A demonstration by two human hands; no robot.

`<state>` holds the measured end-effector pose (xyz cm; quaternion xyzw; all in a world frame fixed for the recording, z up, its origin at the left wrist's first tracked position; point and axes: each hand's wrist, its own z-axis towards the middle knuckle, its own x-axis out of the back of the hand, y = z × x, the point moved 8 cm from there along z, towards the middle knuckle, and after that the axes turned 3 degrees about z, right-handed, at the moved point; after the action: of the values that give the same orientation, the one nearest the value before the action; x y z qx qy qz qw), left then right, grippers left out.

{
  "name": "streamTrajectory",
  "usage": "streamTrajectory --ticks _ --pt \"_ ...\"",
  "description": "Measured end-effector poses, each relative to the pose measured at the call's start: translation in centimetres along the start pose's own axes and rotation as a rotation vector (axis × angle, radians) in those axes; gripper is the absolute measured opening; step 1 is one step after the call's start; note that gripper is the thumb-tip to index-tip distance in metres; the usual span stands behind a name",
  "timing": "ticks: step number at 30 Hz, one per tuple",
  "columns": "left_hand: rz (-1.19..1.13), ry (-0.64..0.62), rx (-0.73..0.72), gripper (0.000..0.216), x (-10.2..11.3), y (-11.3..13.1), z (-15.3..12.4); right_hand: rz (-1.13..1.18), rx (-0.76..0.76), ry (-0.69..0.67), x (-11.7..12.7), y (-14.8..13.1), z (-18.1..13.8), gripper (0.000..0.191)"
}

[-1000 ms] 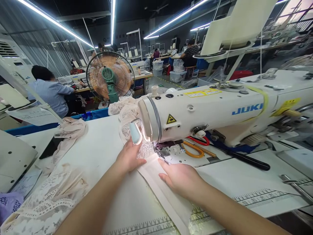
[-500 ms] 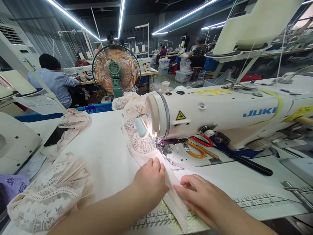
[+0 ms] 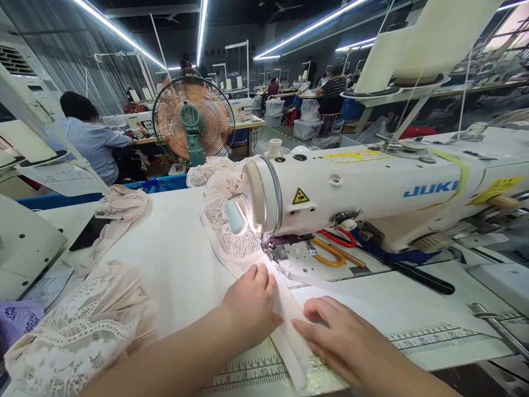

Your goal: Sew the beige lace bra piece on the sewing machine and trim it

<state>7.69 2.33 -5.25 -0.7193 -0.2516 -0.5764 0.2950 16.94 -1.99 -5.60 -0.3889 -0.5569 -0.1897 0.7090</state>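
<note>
A pale pink lace bra (image 3: 238, 241) lies on the white sewing table, part of it under the needle area of a JUKI sewing machine (image 3: 306, 187). Its plain band runs toward me, between my hands. My left hand (image 3: 250, 303) is closed on the band just in front of the presser foot, fingers bunched together and pressing down. To its right, my right hand (image 3: 339, 336) holds the band's right edge with bent fingers; its thumb is partly hidden. A narrow pale strip (image 3: 303, 278) passes from the foot toward the right. The machine's lamp lights the lace.
Lace pieces (image 3: 82, 325) are heaped at left, with more fabric (image 3: 124, 215) behind. Orange-handled scissors (image 3: 330, 255) and a black rod-like tool (image 3: 421, 275) lie under the machine arm. Measuring tape (image 3: 248, 375) lines the front edge. A fan (image 3: 192, 118) and a seated co-worker (image 3: 86, 138) are beyond.
The whole view has shifted slightly, with things appearing a little further left. Both hands keep nearly the same place on the band, whose near end lies slightly differently.
</note>
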Motion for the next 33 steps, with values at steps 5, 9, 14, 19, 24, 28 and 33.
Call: streamTrajectory --ticks 5,9,14,19,24,28,33 --pt "-0.036 -0.032 0.013 0.066 0.2 -1.2 0.3 -0.06 0.006 0.018 0.3 0.0 0.8 0.015" --pt "-0.105 -0.054 0.049 0.068 -0.1 -2.7 0.5 -0.06 0.022 0.057 0.8 -0.1 1.7 0.012" --pt "-0.089 -0.022 0.041 0.065 -0.3 -3.7 0.6 -0.019 0.018 0.064 1.1 0.2 2.1 0.011" --pt "0.076 0.155 -0.168 0.036 0.8 -0.2 -0.2 0.011 0.004 0.001 1.1 0.5 1.1 0.019" --pt "0.051 0.011 -0.228 0.033 0.1 2.7 -1.1 0.018 0.018 -0.021 1.0 0.4 0.5 0.024" --pt "-0.003 -0.123 -0.188 0.053 -0.1 2.7 -1.3 0.001 0.008 -0.027 0.9 0.4 0.6 0.023" --pt "-0.033 -0.159 -0.162 0.056 0.3 1.7 -1.0 -0.016 -0.022 -0.054 0.9 0.5 1.4 0.023"
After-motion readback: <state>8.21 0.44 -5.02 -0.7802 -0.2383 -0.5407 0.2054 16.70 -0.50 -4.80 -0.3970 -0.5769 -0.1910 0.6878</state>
